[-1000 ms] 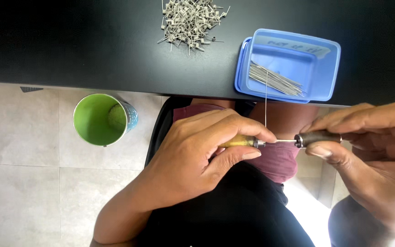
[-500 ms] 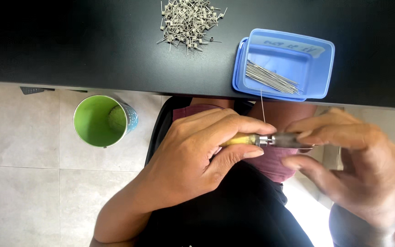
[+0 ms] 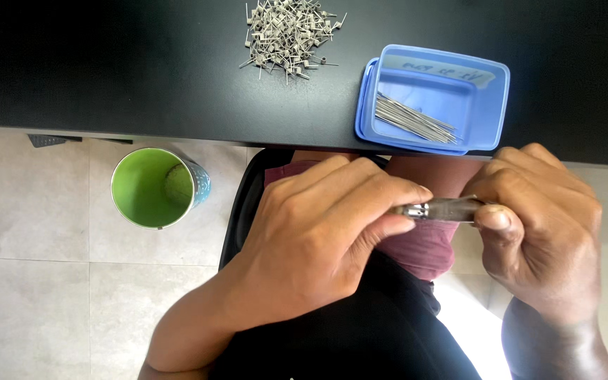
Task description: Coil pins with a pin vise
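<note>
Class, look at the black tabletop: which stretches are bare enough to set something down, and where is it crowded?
Free: the black tabletop left of the pile of small wire coils, and the strip between that pile and the blue container of straight wires. Crowded: the near edge, where the left hand and right hand meet on a metal tool.
</note>
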